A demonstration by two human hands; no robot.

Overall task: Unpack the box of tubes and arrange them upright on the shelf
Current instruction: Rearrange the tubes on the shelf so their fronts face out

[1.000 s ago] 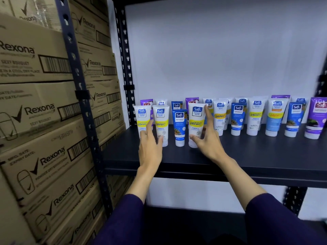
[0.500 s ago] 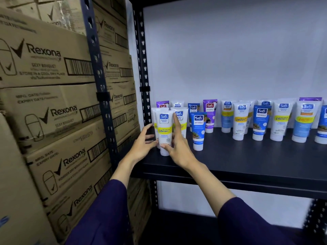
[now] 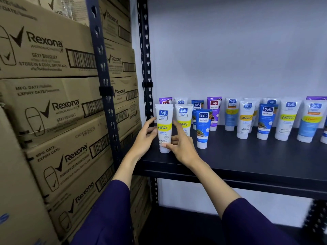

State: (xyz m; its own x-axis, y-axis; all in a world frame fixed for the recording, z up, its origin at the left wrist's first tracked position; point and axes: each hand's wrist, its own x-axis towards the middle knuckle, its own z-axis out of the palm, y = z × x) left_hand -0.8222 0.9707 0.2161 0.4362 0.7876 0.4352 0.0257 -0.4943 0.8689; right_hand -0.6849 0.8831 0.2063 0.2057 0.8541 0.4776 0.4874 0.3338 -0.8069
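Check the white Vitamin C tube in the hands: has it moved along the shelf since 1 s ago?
Yes. The white Vitamin C tube went left: it stood right of the blue Naturals tube, and now stands left of it, near the shelf post.

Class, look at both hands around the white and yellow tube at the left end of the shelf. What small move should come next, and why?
Probably let go. The tube already stands upright, cap down, on the shelf, in front of the others. The left hand and right hand only steady it, so easing both away gently should leave it standing.
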